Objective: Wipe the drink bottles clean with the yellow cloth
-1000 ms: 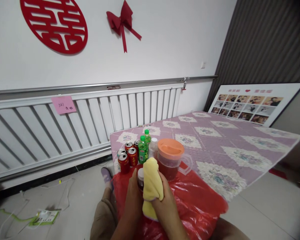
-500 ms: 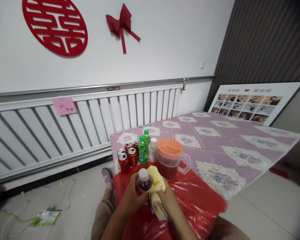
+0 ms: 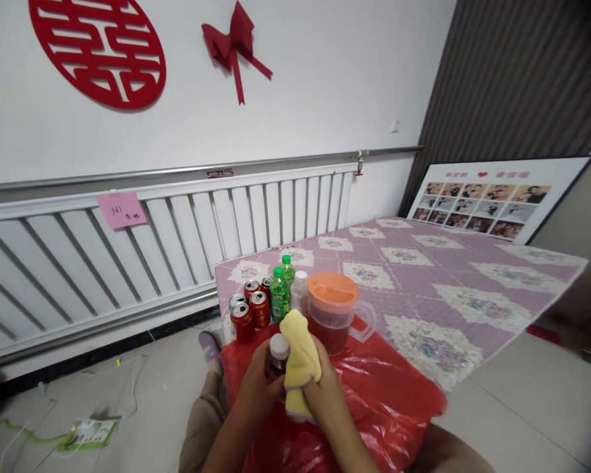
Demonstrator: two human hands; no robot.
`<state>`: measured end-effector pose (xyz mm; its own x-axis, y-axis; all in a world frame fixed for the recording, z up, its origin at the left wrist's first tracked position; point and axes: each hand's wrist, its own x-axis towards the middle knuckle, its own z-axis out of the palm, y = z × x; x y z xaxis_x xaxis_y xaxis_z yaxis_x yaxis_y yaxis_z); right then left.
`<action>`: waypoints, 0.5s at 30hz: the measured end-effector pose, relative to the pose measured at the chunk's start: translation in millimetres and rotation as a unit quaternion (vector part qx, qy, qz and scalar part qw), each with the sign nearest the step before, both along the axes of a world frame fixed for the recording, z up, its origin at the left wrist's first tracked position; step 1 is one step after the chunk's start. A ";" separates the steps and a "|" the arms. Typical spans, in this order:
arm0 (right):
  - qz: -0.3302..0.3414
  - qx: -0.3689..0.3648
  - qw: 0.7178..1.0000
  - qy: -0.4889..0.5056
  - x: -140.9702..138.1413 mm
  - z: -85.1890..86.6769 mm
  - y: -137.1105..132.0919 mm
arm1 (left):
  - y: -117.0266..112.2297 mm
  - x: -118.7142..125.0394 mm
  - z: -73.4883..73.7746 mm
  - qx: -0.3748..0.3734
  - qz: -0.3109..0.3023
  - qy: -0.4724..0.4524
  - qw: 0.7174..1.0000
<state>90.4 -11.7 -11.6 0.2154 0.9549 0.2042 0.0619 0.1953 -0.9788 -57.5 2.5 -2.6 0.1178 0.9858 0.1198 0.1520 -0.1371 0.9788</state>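
My left hand (image 3: 255,387) is wrapped round a small bottle (image 3: 278,351) of dark liquid with a white cap, held upright over a red plastic sheet (image 3: 384,401). My right hand (image 3: 325,394) grips a yellow cloth (image 3: 299,355) and presses it against the bottle's right side, up near the cap. Both hands are closed. Just behind them stands a clear jug (image 3: 333,310) with an orange lid and dark red liquid.
Red cans (image 3: 250,311), green bottles (image 3: 280,293) and a clear bottle (image 3: 300,292) stand at the near corner of a purple patterned mattress (image 3: 423,276). A white slatted radiator cover (image 3: 177,230) runs along the wall. A framed photo board (image 3: 492,200) leans at the right. Cables and papers (image 3: 86,433) lie on the floor.
The yellow cloth slid down the bottle's side, baring the cap, then rose again to beside the cap. The left hand kept its hold on the bottle.
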 end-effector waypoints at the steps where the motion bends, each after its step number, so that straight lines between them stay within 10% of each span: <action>1: 0.008 -0.011 1.000 0.019 0.8 -2.5 1.4 | -1.5 1.4 -3.5 0.006 0.024 0.017 1.000; 8: 0.027 -0.056 0.998 0.005 12.8 -25.9 3.1 | -1.9 -3.0 0.5 0.023 0.020 0.002 1.000; 15: 0.008 -0.033 0.999 0.004 -0.3 -4.6 -5.6 | 6.5 -6.4 7.1 -0.010 -0.050 -0.049 0.997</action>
<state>90.1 -17.3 -16.2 0.2015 0.9696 0.1386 0.0521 0.1307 -0.9901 -63.9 9.0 4.5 0.2047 0.9720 0.1155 0.0419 -0.1266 0.9911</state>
